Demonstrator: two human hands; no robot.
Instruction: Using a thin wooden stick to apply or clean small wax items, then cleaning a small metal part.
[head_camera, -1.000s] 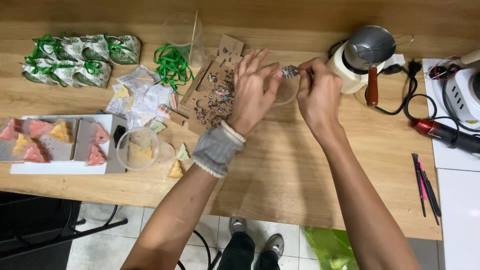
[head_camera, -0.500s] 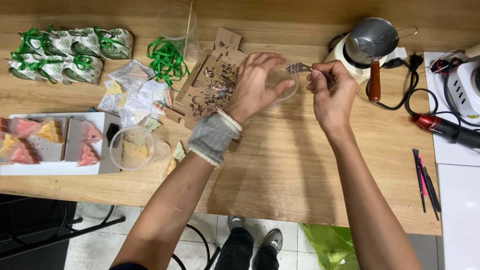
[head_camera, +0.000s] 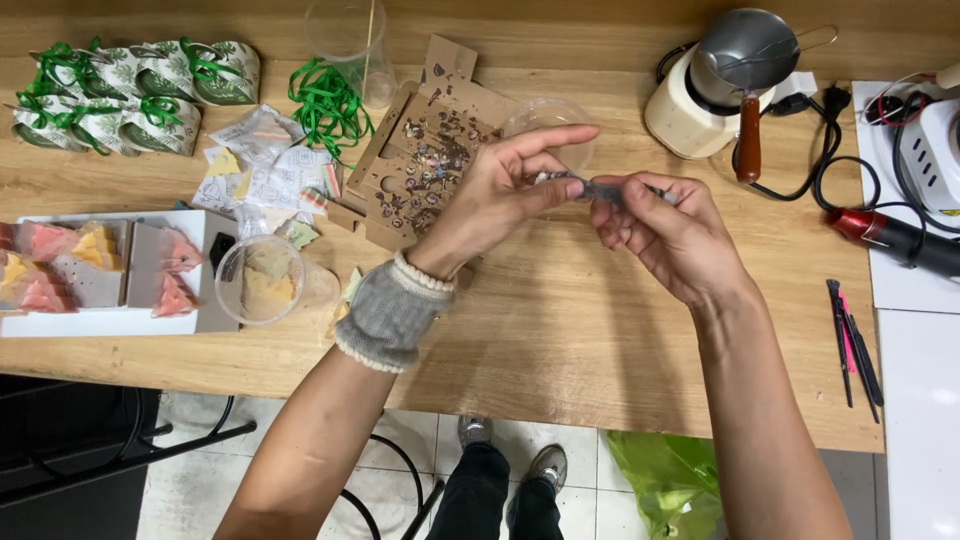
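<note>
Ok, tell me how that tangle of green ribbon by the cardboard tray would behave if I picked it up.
The loose tangle of green ribbon would probably be floppy and very light: thin strands lie in slack loops. It would likely lift as one clump, trailing ends, and might drag the clear plastic wrappers beside it.

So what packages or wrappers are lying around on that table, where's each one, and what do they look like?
Gift pouches: far left corner, rounded, white with green pattern, tied with green ribbon.
Clear wrappers: beside the pouches, flat, see-through, pastel pieces inside.
Cardboard tray: just past the left hand, brown, cut-out, strewn with small bits.
White box: left edge, rectangular, holding pink and yellow wedges.
Clear cup: beside that box, round.
No screens or signs.
</note>
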